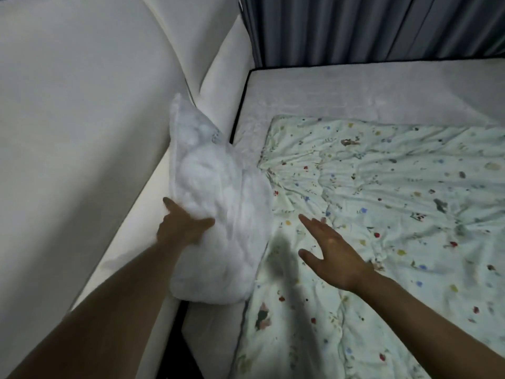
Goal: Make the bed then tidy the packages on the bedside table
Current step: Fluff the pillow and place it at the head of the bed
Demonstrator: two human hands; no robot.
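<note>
Bedding is seen from above, at the head end of a bed. A white pillow (218, 214), soft and lumpy, is stood on its long edge along the left side of the mattress (355, 91), with its upper end leaning toward the pale padded headboard (82, 105) and its lower end at the mattress edge. The pillow is gripped at its left edge by the left hand (183, 225): the thumb is laid over the near face and pressed into the fabric, while the other fingers are curled behind and are mostly hidden.

A floral quilt (382, 214), pale with small coloured flowers and many creases, is spread over most of the mattress. Its top corner is bunched into folds just beside the pillow, and a strip of bare white mattress is left showing above it. The pillow's right edge is laid against the quilt.

The right hand (336, 253) is held flat over the quilt, palm down, near the pillow but apart from it. Its fingers are straight and spread, with the thumb set wide, and nothing is held. Whether the palm is touching the quilt cannot be told.

Grey pleated curtains (382, 28) are hung behind the far side of the bed.
</note>
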